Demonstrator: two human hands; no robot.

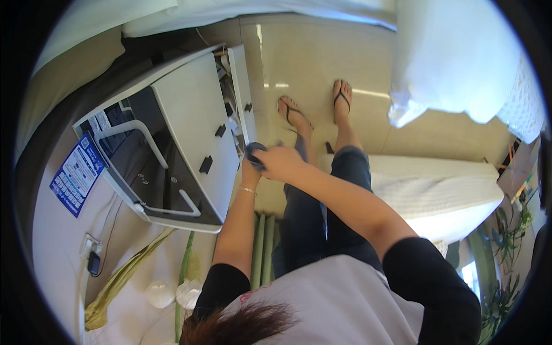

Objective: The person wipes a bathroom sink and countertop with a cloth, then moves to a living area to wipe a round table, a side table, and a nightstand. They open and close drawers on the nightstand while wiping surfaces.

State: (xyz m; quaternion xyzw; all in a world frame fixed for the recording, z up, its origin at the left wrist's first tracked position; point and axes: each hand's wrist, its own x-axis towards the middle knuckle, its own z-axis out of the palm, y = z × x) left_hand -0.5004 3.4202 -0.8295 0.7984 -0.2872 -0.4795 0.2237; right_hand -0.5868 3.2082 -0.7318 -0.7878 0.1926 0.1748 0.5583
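Both of my hands meet over the floor beside the white bedside cabinet (189,116). My right hand (282,163) is closed on a small dark, rounded object (255,156), which is blurred, so I cannot tell its exact kind. Directly below that object is my left hand (250,173), a thin bracelet (246,189) at its wrist. The object and the right hand hide most of the left fingers. Just beyond my hands, the cabinet's drawer (240,86) is pulled out, with small white and dark items (233,123) inside.
White curved bars (146,138) stand on the cabinet's dark glossy top (151,172). A printed blue card (77,174) and a wall socket with a black charger (93,262) are at left. A cream-covered bench (431,181) is right of my legs; white bedding (453,56) hangs at upper right.
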